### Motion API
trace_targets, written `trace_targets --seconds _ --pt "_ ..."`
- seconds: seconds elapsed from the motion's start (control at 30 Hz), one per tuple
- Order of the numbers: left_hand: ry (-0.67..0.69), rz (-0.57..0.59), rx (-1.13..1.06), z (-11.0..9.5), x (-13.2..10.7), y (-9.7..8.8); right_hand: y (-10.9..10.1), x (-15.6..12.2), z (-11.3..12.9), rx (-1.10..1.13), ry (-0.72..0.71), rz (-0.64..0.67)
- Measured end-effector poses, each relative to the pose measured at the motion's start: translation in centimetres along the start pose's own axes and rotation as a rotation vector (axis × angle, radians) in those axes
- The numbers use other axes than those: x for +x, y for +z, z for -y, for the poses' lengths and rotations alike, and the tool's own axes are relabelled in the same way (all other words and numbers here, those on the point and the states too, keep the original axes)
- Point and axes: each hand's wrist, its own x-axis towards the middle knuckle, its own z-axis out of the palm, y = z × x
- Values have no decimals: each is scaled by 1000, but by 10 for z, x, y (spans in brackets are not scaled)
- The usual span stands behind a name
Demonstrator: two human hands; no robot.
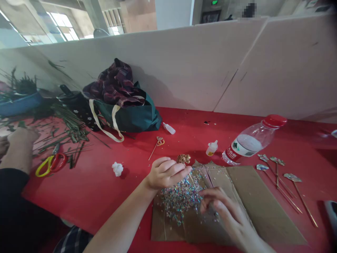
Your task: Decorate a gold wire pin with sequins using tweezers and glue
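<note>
A red desk [105, 200] runs across the view, backed by a tall cardboard partition [163, 70]. At its far left edge stand a blue basin [18, 105] of green plants and a green tote bag [134, 117] with a plaid cloth [116, 84] heaped on top. Cut green leaves [68, 131] are scattered over the desk's left end, where a co-worker's forearm [19, 151] rests near them, just beyond yellow-and-red scissors [51, 165].

In front of the person lies a folded cardboard sheet [263, 203], with a clear water bottle [250, 142] lying on its side beyond it. The person's left hand [167, 174] is over the sheet, its grip closed. A gold foil flower on a thin stick [183, 159] sits at the fingertips, apparently pinched, though the fingers partly hide the hold. The right hand [223, 211] is curved and partly open, low over a pile of multicoloured sequins [181, 200] on the cardboard.

Four sequin-topped sticks [292, 177] lie to the right of the sheet. A small glue bottle [212, 148] stands just beyond the sheet, and a crumpled white tissue [117, 168] lies left of the left hand.
</note>
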Motion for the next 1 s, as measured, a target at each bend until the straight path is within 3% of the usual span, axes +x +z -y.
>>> trace_targets --seconds 0.2,0.43,0.6,0.73,0.8,0.9,1.0 --pt "-22 72 -126 -8 6 2 15 0 5 425 221 94" --pt "4 115 -145 -17 14 4 8 9 6 595 235 106" --pt "-7 90 -149 -18 11 10 1 12 0 338 266 -7" --pt "-148 9 -143 1 0 19 -25 13 -9 -234 116 -210" --pt "-308 130 -147 14 -5 22 -40 15 -11 -559 -17 -237" --pt "-449 546 -392 29 -10 22 -56 19 -12 -882 -225 -207" --pt "-521 903 -604 34 -11 19 -69 20 -17 -1001 -350 -144"
